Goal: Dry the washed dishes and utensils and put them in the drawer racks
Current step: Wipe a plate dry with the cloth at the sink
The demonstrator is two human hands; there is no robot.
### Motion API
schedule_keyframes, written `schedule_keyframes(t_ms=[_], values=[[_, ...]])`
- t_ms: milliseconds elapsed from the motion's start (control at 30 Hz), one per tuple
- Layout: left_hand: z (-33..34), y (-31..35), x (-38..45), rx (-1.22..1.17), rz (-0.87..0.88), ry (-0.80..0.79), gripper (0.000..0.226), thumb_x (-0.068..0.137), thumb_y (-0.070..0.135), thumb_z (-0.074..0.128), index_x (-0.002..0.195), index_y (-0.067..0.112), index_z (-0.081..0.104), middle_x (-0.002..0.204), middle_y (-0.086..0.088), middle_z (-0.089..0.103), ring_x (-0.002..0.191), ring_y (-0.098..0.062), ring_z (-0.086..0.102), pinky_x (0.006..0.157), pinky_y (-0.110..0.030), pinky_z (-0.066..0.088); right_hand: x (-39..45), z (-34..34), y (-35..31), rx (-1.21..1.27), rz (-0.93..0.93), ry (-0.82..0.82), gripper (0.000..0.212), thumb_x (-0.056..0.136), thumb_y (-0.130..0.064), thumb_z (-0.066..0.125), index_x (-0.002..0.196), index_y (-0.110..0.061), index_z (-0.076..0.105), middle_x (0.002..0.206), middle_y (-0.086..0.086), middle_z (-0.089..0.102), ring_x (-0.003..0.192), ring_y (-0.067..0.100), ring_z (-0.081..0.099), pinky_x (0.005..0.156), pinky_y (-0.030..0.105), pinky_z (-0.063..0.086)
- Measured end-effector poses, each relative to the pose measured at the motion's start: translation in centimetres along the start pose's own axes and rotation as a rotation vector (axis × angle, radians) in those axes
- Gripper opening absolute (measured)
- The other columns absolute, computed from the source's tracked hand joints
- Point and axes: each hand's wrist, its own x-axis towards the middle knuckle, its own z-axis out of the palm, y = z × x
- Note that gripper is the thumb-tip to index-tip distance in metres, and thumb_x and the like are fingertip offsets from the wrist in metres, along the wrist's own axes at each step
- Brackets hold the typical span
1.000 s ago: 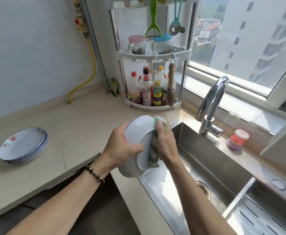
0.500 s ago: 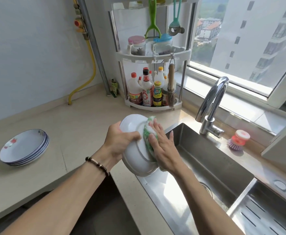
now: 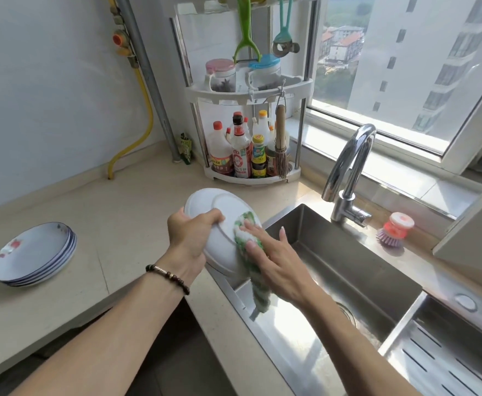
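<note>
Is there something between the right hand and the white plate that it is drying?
Yes: the green-and-white cloth lies between the right hand and the plate's underside. The left hand grips the rim directly.

Printed labels on the sauce bottles (image 3: 241, 155), their lettering too small and blurred to read

- The right hand (image 3: 274, 261) flattened, its fingers spreading the green-and-white cloth (image 3: 248, 238) against the white plate (image 3: 214, 212)'s underside.
- The plate tilted further, its base turning up, beside the sink (image 3: 348, 270).
</note>
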Motion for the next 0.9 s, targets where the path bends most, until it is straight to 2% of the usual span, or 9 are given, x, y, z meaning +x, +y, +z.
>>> schedule_keyframes(t_ms=[100,200,300,467,600,667,767,833,900], values=[[1.2,-0.7,-0.4,-0.06,-0.003,0.079,0.032,0.07,-0.005,0.072,0.1,0.003,0.063,0.094,-0.015,0.073,0.073,-0.025,0.072,0.058,-0.029,0.056,-0.7,3.4,-2.5,0.07,-0.074,0.088,0.057,0.104,-0.051,0.027,0.156,-0.029,0.034,0.16,-0.02,0.024,0.147,-0.013,0.01,0.118,0.02,-0.015],[1.3,-0.7,-0.8,-0.098,-0.033,0.089,0.029,0.072,-0.005,0.073,0.096,0.008,0.063,0.093,-0.014,0.072,0.077,-0.028,0.071,0.061,-0.034,0.059,-0.6,4.0,0.0,-0.071,-0.106,0.289,0.06,0.103,-0.055,0.019,0.151,-0.027,0.043,0.156,-0.016,0.038,0.147,-0.007,0.02,0.124,0.034,-0.011],[0.9,-0.1,-0.9,-0.102,0.02,0.114,0.029,0.075,-0.003,0.075,0.096,0.011,0.062,0.089,-0.005,0.067,0.075,-0.021,0.065,0.057,-0.027,0.053,0.1,3.1,1.3,0.071,0.091,0.363,0.053,0.106,-0.046,0.024,0.15,-0.023,0.043,0.155,-0.009,0.04,0.147,0.005,0.028,0.126,0.045,-0.002],[0.9,0.0,-0.7,-0.102,0.021,0.158,0.039,0.07,-0.002,0.075,0.106,0.005,0.063,0.097,-0.014,0.071,0.084,-0.033,0.072,0.065,-0.037,0.061,-0.2,5.9,-1.4,0.114,-0.028,0.33,0.054,0.104,-0.049,0.032,0.151,-0.024,0.042,0.157,-0.014,0.035,0.151,0.001,0.013,0.125,0.031,0.007],[-0.5,-0.2,-1.1,-0.081,0.073,0.104,0.033,0.072,-0.005,0.075,0.098,0.014,0.064,0.095,-0.005,0.07,0.086,-0.026,0.067,0.074,-0.038,0.06,0.6,4.2,0.5,0.319,0.207,0.368,0.043,0.109,-0.033,0.036,0.151,-0.027,0.042,0.147,-0.01,0.048,0.131,0.011,0.047,0.113,0.033,0.038],[-0.9,-0.4,-1.1,-0.117,0.078,0.108,0.032,0.074,-0.006,0.074,0.094,0.016,0.063,0.092,-0.003,0.069,0.084,-0.025,0.066,0.072,-0.035,0.058,0.7,4.5,-1.4,0.337,0.255,0.405,0.041,0.109,-0.026,0.036,0.149,-0.023,0.043,0.137,-0.009,0.051,0.122,0.01,0.049,0.103,0.027,0.038],[-1.3,-0.7,-1.4,-0.097,0.074,0.099,0.032,0.073,-0.007,0.074,0.096,0.013,0.064,0.092,-0.005,0.07,0.083,-0.026,0.068,0.071,-0.036,0.06,-0.3,6.6,-3.6,0.305,0.21,0.419,0.045,0.108,-0.029,0.034,0.153,-0.021,0.036,0.15,-0.014,0.034,0.143,0.008,0.03,0.12,0.031,0.025],[-2.3,-0.8,-1.9,-0.022,0.089,0.017,0.037,0.072,-0.008,0.074,0.102,0.011,0.066,0.097,-0.008,0.072,0.088,-0.027,0.07,0.076,-0.041,0.061,0.6,6.5,-2.2,0.365,0.316,0.44,0.04,0.106,-0.038,0.031,0.133,-0.023,0.056,0.136,-0.006,0.056,0.129,0.018,0.049,0.11,0.04,0.039],[-3.5,-0.8,-2.0,0.058,0.112,-0.126,0.047,0.064,-0.005,0.078,0.108,0.01,0.067,0.103,-0.011,0.073,0.094,-0.028,0.071,0.081,-0.046,0.061,2.8,4.8,-0.2,0.512,0.496,0.512,0.036,0.099,-0.044,0.035,0.091,-0.022,0.062,0.094,0.001,0.065,0.098,0.029,0.06,0.092,0.049,0.047]])
